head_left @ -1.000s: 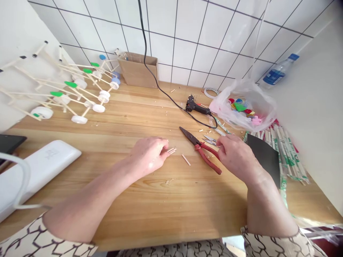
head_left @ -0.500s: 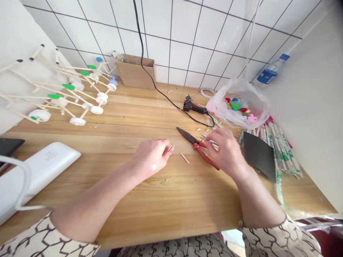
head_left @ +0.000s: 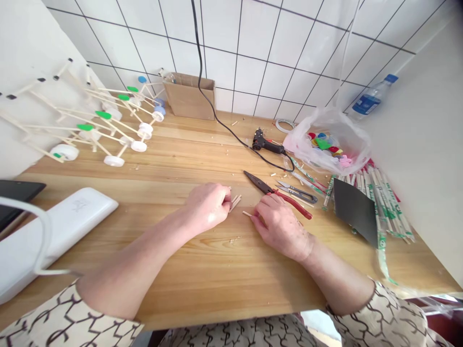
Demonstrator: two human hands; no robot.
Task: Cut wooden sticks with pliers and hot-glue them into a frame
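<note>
My left hand [head_left: 210, 206] is closed over the middle of the wooden table, with a few short pale wooden sticks [head_left: 236, 202] poking out past its thumb. To its right, my right hand [head_left: 280, 224] is closed too, a single short stick at its fingertips, its end [head_left: 246, 213] pointing left toward the other sticks. Long-nose pliers [head_left: 257, 183] with red handles lie just beyond the right hand, which covers part of one handle. Small thread snips [head_left: 296, 191] rest behind the pliers.
A black glue gun [head_left: 267, 144] with its cord lies further back. Around it are a cardboard box [head_left: 191, 99], a plastic bag [head_left: 300, 144] of coloured caps and wrapped sticks [head_left: 385, 202]. Stick-frame models with white wheels [head_left: 114, 160] stand left, behind a white power bank [head_left: 83, 212].
My right hand has come left and down from above the pliers to the loose stick on the table and now pinches it. My left hand stays nearly in place, its sticks showing more.
</note>
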